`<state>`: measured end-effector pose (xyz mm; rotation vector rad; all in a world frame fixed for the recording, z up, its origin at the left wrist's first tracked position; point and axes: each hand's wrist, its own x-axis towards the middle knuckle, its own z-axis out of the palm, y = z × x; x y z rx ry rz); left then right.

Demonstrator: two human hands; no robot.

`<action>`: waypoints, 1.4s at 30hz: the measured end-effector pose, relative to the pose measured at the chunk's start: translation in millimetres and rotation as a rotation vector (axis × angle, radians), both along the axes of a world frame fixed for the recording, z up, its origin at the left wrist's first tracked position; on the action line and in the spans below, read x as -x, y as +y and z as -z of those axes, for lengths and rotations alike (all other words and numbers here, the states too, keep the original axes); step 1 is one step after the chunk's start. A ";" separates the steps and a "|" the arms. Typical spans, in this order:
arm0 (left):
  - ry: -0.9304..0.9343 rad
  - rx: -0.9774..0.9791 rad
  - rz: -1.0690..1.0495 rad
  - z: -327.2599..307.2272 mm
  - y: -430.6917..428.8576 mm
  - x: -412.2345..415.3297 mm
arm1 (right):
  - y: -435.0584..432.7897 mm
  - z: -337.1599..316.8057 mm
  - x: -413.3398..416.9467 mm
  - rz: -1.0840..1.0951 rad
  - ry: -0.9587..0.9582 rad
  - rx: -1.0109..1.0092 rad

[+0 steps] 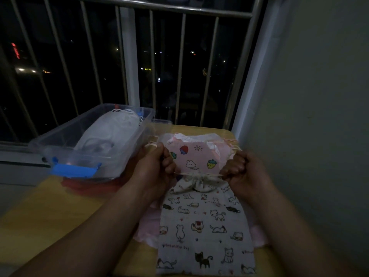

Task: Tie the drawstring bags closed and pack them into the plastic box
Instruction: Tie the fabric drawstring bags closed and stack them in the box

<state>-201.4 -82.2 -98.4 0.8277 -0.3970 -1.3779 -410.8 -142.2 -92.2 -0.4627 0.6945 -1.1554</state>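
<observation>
A white cat-print drawstring bag (pixel 203 226) lies on the table, its mouth gathered into a pucker at the far end. My left hand (pixel 157 166) and my right hand (pixel 241 168) each grip one end of its pale drawstring (pixel 199 174), stretched taut between them. Behind the string lies a pink fruit-print bag (pixel 191 156) on a small pile. The clear plastic box (pixel 60 150) with a blue latch stands at the left and holds white bags (pixel 111 130).
A yellow wooden table (pixel 50 212) carries everything; a red item (pixel 83 186) lies under the box. A metal window railing (pixel 151 56) stands behind, a white wall (pixel 319 96) close on the right. A pink cloth (pixel 147 226) lies under the cat bag.
</observation>
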 end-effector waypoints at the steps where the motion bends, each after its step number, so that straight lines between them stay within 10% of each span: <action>1: -0.016 0.001 0.004 0.2 0.2 0.5 | -0.2 -0.5 0.5 -0.005 0.014 -0.002; 6: -0.173 0.055 0.045 -1.0 3.3 1.6 | 3.1 -1.9 -1.9 -0.043 0.105 0.022; 13: -1.150 0.236 0.142 -2.5 12.0 11.4 | 8.9 -11.9 -9.0 -0.040 0.678 0.448; 16: -1.296 0.281 0.245 -1.6 10.9 17.5 | 7.1 -20.6 -13.4 -0.033 0.745 0.592; 25: -1.080 0.247 0.268 2.8 7.7 20.8 | 9.1 -13.8 -27.8 -0.094 0.628 0.472; 35: -0.992 0.212 0.099 3.5 0.7 24.2 | 24.5 -1.1 -17.3 -0.418 0.917 0.525; 42: -0.815 0.153 0.043 3.0 2.2 19.0 | 26.1 2.6 -22.9 -0.393 0.449 0.348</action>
